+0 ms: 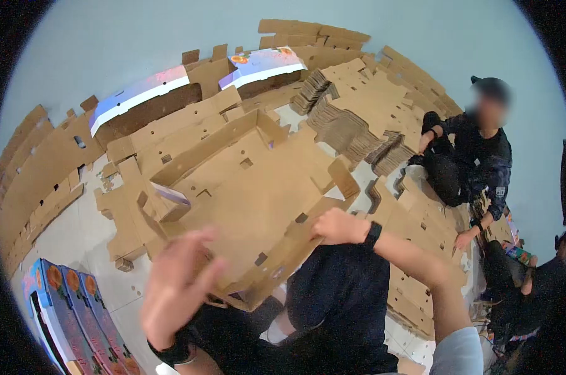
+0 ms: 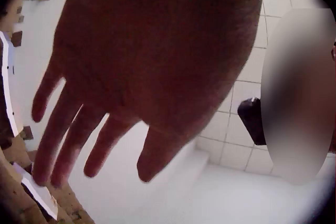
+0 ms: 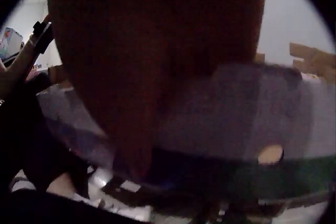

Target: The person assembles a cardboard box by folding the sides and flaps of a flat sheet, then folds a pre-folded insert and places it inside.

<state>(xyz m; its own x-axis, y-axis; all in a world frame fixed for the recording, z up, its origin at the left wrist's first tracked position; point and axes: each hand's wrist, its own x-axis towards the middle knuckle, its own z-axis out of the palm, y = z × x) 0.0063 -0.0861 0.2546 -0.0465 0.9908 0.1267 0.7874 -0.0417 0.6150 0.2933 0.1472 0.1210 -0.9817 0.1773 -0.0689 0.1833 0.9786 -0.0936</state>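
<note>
Left hand (image 1: 170,287): raised at box's near-left side, fingers spread, holding nothing. Right hand (image 1: 339,226): fingers curled, gripping near side of box. Brown cardboard box (image 1: 252,181): open-topped, before seated wearer; long walls (image 1: 208,147) upright, loose end flaps (image 1: 341,175) at angles. Judged partly formed; ends look unfinished. Printed boxes (image 1: 76,312): row beside wearer, apparently formed. Flat cardboard stack (image 1: 352,125): beyond box, still unfolded by look. Second person (image 1: 483,144): seated, right. Purple-white printed panels (image 1: 264,65): along wall.
</note>
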